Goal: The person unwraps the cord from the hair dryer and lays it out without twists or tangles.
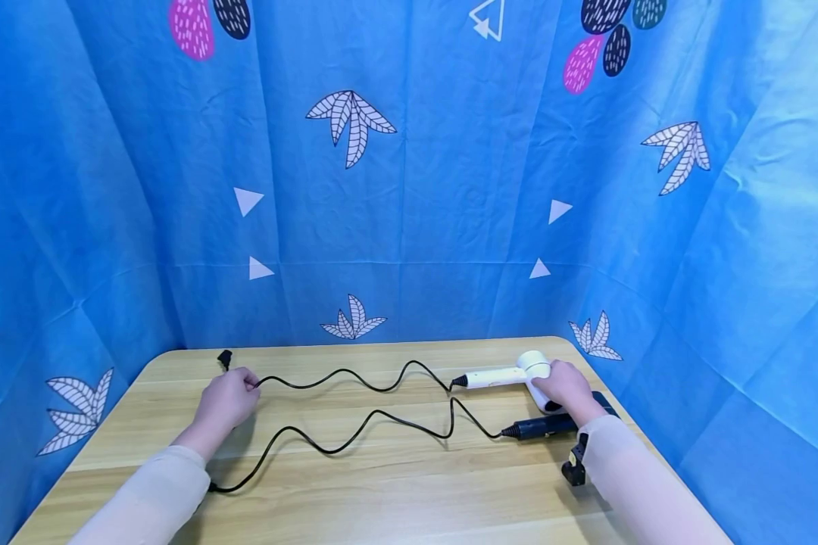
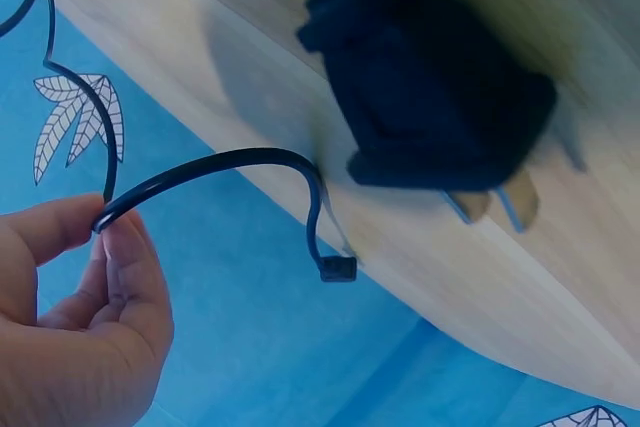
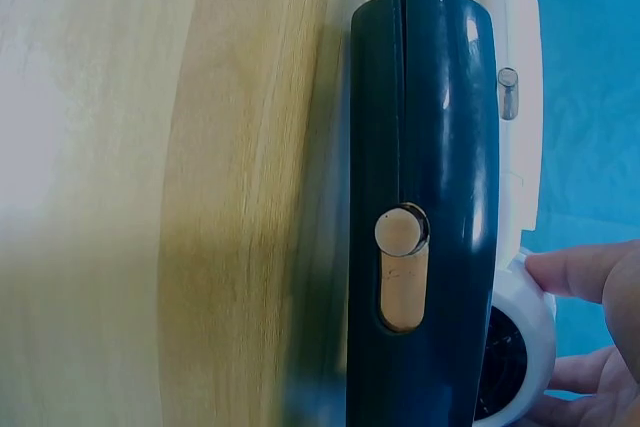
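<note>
A white hair dryer (image 1: 494, 377) lies at the right rear of the table. My right hand (image 1: 567, 384) grips its round head, thumb on one side and fingers on the other in the right wrist view. Its black cord (image 1: 341, 371) runs left in waves to my left hand (image 1: 228, 397), which pinches it between thumb and fingertips. Just beyond that hand is the cord's plug (image 1: 225, 357). Nearer me lies a dark hair dryer (image 1: 541, 428) with a sliding switch (image 3: 402, 267); my right forearm partly hides it. Its wavy cord (image 1: 375, 412) ends in a plug (image 2: 440, 87) by my left sleeve.
The light wooden table (image 1: 382, 484) has rounded far corners. A blue patterned curtain (image 1: 409, 189) hangs behind it and along both sides. A small black device (image 1: 574, 465) is strapped at my right wrist.
</note>
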`<state>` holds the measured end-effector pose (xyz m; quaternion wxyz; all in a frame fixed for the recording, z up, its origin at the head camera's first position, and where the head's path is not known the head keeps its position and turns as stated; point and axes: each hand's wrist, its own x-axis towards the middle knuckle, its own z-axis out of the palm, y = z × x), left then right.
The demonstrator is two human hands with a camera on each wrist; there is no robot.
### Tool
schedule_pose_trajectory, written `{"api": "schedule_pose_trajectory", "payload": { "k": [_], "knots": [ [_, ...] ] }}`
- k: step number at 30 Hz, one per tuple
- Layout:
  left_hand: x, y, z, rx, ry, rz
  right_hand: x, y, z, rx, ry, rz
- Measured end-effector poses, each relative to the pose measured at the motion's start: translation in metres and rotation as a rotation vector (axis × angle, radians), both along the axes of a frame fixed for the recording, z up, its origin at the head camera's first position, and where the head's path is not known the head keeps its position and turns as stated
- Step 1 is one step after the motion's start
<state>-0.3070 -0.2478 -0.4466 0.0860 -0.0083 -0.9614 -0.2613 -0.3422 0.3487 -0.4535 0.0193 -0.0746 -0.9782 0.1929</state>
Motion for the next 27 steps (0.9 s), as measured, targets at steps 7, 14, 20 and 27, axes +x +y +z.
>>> {"api": "schedule_pose_trajectory", "payload": {
  "k": [7, 14, 20, 27],
  "knots": [
    [0.004, -0.011, 0.004, -0.040, -0.011, 0.008, 0.001, 0.002, 0.003, 0.019, 0.000, -0.007],
    [0.008, -0.024, 0.006, -0.059, -0.070, 0.029, -0.002, 0.005, 0.001, 0.016, -0.008, -0.006],
    [0.011, -0.032, 0.007, -0.087, -0.133, 0.037, -0.004, 0.008, -0.001, 0.003, -0.012, -0.013],
    [0.014, -0.038, 0.005, -0.124, -0.108, 0.018, -0.004, 0.006, -0.001, 0.007, -0.013, -0.021]
  ]
}}
